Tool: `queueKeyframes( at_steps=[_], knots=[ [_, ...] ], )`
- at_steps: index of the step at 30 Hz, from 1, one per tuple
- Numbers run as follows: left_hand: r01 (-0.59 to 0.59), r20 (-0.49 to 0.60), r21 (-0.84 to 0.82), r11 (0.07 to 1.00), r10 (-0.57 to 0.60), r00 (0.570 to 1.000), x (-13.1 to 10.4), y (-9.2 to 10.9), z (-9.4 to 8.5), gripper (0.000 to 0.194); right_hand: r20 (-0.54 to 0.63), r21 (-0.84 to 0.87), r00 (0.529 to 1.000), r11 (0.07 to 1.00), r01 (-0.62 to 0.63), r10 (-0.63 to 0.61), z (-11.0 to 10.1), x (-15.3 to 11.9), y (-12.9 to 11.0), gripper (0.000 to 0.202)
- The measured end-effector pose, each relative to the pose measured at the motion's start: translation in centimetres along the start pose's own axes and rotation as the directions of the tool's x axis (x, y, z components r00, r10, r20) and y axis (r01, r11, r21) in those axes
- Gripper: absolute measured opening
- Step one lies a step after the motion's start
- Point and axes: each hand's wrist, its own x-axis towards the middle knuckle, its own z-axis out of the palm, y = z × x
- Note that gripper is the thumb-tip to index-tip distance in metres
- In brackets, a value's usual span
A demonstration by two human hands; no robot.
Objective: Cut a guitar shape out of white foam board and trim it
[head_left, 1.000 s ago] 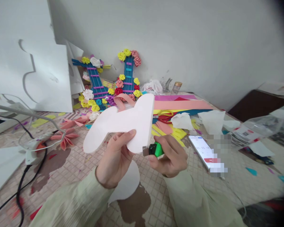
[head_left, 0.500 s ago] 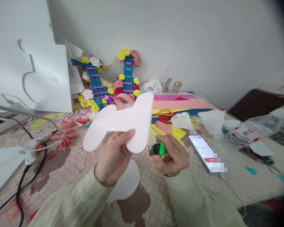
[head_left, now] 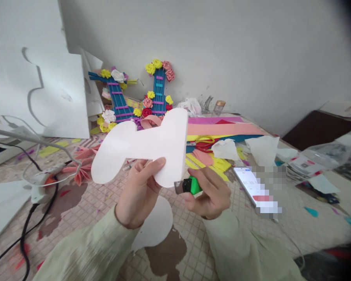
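A white foam board cutout (head_left: 152,144) with rounded lobes is raised above the table, tilted toward me. My left hand (head_left: 142,191) pinches its lower edge, thumb on the front face and fingers behind. In my right hand (head_left: 212,193) is a green and black utility knife (head_left: 191,186), its short blade pointing left. The blade tip lies at the cutout's lower right edge; whether it cuts in, I cannot tell. Below my hands another rounded white piece (head_left: 158,224) rests on the table, partly hidden by my left hand and sleeve.
Two blue paper guitars (head_left: 158,91) trimmed with paper roses lean at the back. Coloured paper sheets (head_left: 222,128) and red-yellow scissors (head_left: 204,142) lie behind my right hand. A phone (head_left: 256,189) is to the right. A power strip (head_left: 42,183) with cables sits left, near tall white boards (head_left: 55,86).
The cutout has shifted slightly left and up, turning a little in my left hand. My right hand has moved left, bringing the knife blade to the cutout's lower edge.
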Motion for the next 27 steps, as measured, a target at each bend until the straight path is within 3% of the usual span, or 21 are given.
queueKeyframes(
  at_steps=[27],
  knots=[
    [-0.021, 0.026, -0.057, 0.998, 0.023, 0.999, 0.0, 0.0, -0.2, 0.010, -0.050, 0.036, 0.999, 0.999, 0.007, -0.005, -0.1, -0.2, 0.7, 0.032]
  ],
)
